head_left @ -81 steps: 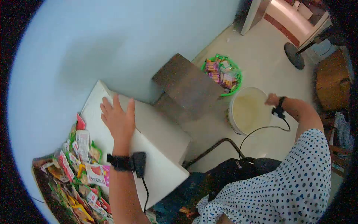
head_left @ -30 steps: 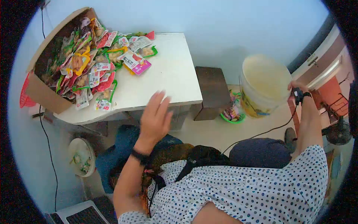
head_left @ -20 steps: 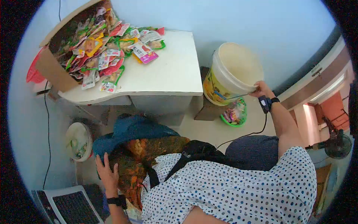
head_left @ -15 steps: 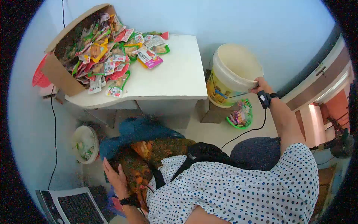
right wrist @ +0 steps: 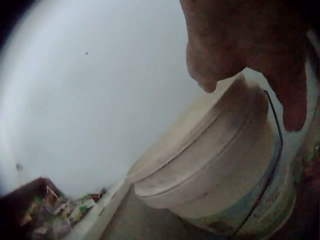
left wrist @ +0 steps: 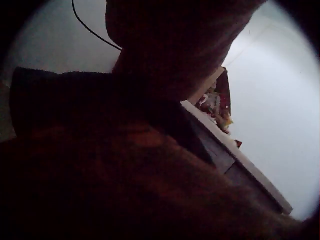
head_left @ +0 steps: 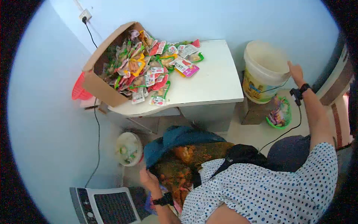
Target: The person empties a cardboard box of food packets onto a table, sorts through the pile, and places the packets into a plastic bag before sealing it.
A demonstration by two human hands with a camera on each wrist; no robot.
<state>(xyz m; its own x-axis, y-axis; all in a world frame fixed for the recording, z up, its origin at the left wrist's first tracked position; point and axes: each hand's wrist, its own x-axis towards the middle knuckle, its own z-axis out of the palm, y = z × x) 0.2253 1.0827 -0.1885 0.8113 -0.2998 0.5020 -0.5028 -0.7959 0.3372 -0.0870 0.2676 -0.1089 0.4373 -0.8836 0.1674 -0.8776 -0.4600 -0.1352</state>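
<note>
A large white bucket (head_left: pixel 261 82) with a yellow printed label and thin wire handle stands on a low dark brown stool (head_left: pixel 257 112) right of the table. My right hand (head_left: pixel 297 74) is at the bucket's right rim, its fingers extended. In the right wrist view, thumb and fingers are spread over the rim of the bucket (right wrist: pixel 210 160), not curled round it. My left hand (head_left: pixel 151 182) is low beside my lap, holding nothing visible, its fingers loosely extended. The left wrist view is mostly dark.
A white table (head_left: pixel 212 82) bears a tipped cardboard box (head_left: pixel 106 91) spilling several snack packets (head_left: pixel 160 71). A green basket of packets (head_left: pixel 279 125) sits on the floor beside the stool. A waste bin (head_left: pixel 138 151) and grey appliance (head_left: pixel 112 205) stand at left.
My right hand lifted the bucket from the floor onto the stool, then loosened from its rim. My left hand moved from above the table down beside my lap. The head view shifted.
</note>
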